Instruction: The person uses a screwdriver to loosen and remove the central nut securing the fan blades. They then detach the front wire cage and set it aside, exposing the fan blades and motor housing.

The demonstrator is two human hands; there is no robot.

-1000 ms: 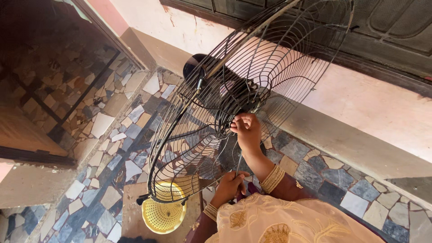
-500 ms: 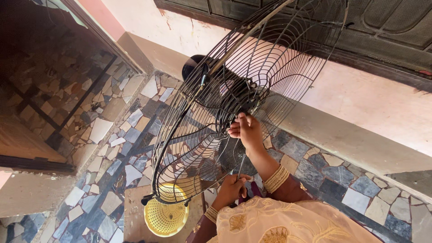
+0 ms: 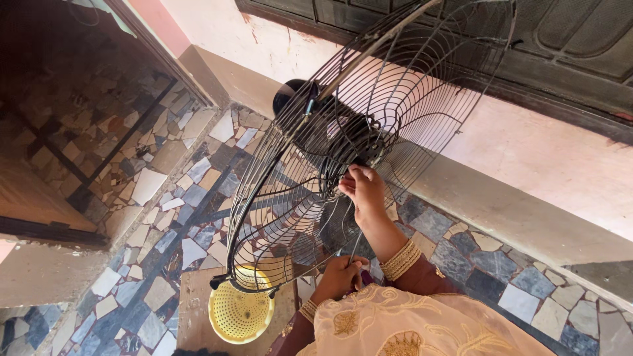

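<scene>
Since the earlier frame the wire fan guard (image 3: 343, 165) has tilted slightly lower. Right hand (image 3: 362, 188), fingers curled, pinches thin black wires near the dark motor hub (image 3: 330, 125); left hand (image 3: 339, 277) is closed on the lower rim. Beneath: perforated yellow plastic bowl (image 3: 239, 313), wooden stool (image 3: 198, 310), broken-tile mosaic floor (image 3: 165, 198), pink plastered wall (image 3: 527, 151).

Fan guard (image 3: 369, 118): dark metal wire. Colander (image 3: 241, 313): yellow perforated plastic. Floor (image 3: 165, 191): glossy stone mosaic.

one fan guard (image 3: 369, 132), one yellow colander (image 3: 241, 313), two hands (image 3: 361, 188)
</scene>
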